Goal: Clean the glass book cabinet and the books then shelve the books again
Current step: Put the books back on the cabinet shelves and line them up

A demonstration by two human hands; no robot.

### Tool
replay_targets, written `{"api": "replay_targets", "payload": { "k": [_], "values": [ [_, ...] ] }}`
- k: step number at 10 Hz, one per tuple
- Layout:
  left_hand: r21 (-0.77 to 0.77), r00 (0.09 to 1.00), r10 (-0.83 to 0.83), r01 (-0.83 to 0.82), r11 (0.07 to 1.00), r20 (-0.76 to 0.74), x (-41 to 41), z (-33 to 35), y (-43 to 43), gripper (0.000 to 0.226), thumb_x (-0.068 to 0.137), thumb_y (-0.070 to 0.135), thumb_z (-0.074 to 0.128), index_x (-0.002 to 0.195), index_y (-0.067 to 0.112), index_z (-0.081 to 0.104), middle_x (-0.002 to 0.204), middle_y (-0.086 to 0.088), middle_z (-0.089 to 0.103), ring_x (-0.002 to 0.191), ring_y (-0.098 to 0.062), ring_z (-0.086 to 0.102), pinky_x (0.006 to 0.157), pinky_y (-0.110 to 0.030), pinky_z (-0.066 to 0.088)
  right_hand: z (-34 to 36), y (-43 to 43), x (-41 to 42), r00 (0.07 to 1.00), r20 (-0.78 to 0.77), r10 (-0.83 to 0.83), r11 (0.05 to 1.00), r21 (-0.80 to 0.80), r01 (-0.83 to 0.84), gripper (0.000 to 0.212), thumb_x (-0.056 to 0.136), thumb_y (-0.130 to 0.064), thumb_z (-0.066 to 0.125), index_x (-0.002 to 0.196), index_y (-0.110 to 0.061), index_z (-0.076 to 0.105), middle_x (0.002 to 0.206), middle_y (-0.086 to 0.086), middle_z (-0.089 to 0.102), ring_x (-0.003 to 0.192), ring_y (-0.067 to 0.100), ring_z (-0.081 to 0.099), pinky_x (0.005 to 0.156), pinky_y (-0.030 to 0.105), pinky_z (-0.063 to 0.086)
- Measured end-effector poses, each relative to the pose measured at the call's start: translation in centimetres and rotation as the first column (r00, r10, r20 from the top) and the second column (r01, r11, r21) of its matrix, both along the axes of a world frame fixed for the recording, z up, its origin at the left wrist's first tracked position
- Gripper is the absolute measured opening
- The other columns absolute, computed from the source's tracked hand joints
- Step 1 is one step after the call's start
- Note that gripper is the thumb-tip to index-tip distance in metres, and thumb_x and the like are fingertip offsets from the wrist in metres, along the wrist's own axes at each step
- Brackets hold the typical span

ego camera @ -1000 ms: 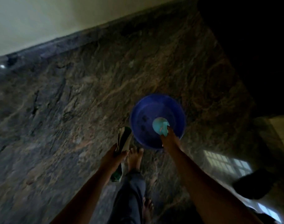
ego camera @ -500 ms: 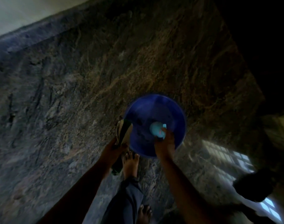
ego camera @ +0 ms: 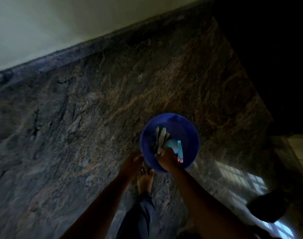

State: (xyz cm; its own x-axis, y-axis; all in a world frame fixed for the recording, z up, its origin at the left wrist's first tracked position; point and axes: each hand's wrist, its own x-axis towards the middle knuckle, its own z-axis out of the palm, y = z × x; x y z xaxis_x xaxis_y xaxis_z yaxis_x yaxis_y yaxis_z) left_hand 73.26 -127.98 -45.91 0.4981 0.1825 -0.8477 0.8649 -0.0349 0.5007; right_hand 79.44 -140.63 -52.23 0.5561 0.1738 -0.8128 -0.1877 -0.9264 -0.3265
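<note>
Fingers (ego camera: 159,154) of the right hand (ego camera: 167,162) curl round the near end of a striped cloth (ego camera: 161,137), which lies in a blue plastic basin (ego camera: 182,125) beside a teal spray bottle (ego camera: 179,149). Whether they also clamp the rim is unclear. The left hand (ego camera: 130,163) sits just beside the basin's left edge, its fingers too dim to read. If only one edge is gripped, the basin could tip and spill bottle and cloth onto the polished stone floor (ego camera: 95,118), near the bare foot (ego camera: 145,180). Cabinet and books are out of view.
</note>
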Motion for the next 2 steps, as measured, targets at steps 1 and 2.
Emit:
{"api": "replay_targets", "payload": {
  "k": [1,2],
  "values": [
    [0.05,1.0,-0.02,0.02,0.999,-0.011,-2.3,1.5,1.5,0.03,0.098,0.014,0.046,0.126,0.007,0.055,0.128,-0.008,0.055,0.118,-0.021,0.051,0.081,-0.022,0.034,3.4,-0.4,-1.5,0.995,-0.008,0.104,0.994,-0.015,-0.104,0.029,0.097,-0.024,0.043,0.111,-0.006,0.061,0.118,0.014,0.059,0.112,0.027,0.053,0.086,0.029,0.037],
    [0.106,0.996,-0.083,0.084,0.991,-0.016,-5.6,3.1,3.0,0.035,0.097,0.017,0.048,0.132,0.011,0.05,0.134,-0.009,0.052,0.121,-0.023,0.05,0.082,-0.022,0.036,6.3,-1.2,-3.7,0.992,-0.044,0.116,0.993,-0.004,-0.117,0.028,0.096,-0.024,0.046,0.117,-0.01,0.06,0.122,0.009,0.058,0.115,0.024,0.052,0.088,0.027,0.037]
  ]
}}
